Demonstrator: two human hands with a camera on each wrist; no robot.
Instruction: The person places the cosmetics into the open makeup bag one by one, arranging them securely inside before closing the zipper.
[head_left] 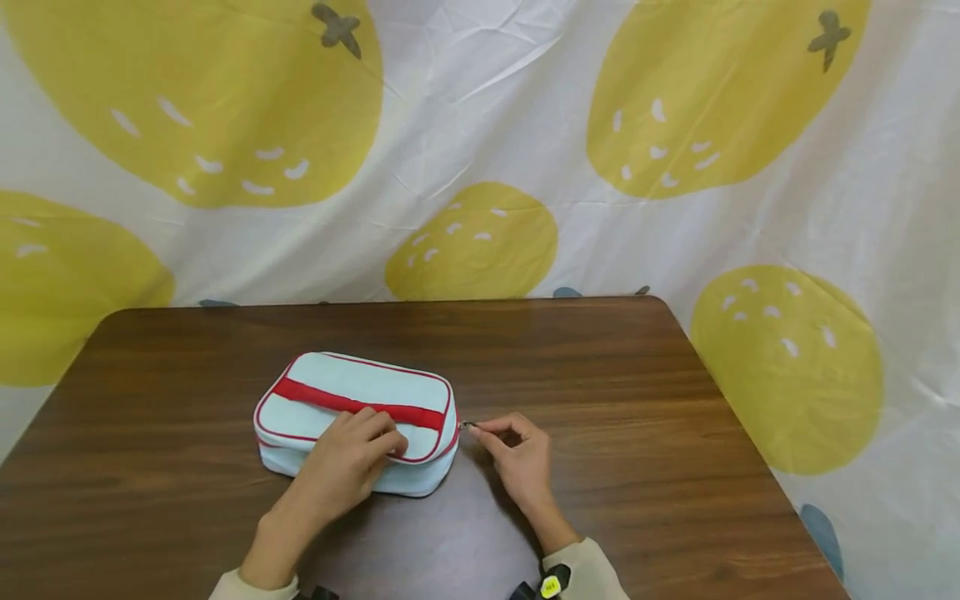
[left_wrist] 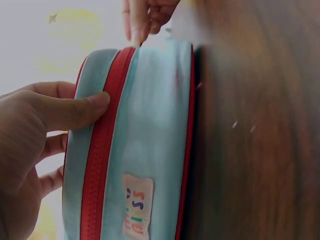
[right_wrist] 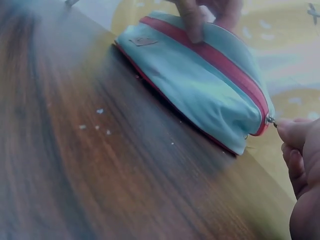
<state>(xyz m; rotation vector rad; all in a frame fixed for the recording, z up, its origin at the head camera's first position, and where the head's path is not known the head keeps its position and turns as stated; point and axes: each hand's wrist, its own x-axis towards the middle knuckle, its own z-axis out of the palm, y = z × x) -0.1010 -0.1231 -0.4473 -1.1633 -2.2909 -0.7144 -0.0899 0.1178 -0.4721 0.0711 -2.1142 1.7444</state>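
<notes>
A pale blue zip pouch [head_left: 360, 377] with red piping lies on the brown table, a red strap [head_left: 315, 395] running across its top. My left hand [head_left: 348, 458] grips its near upper edge. In the left wrist view the thumb [left_wrist: 82, 111] presses beside the red zipper [left_wrist: 102, 165], while the fingers reach over the top. At the pouch's right end, my right hand [head_left: 517, 458] pinches the small metal zipper pull [right_wrist: 270, 119] between thumb and forefinger. The zipper teeth look closed along the side facing me.
Brown wood-grain table [head_left: 637, 500] extends around the pouch on all sides. A white curtain [head_left: 480, 108] with yellow fruit prints hangs behind the table's far edge. A label [left_wrist: 137, 207] with coloured letters is sewn on the pouch's side.
</notes>
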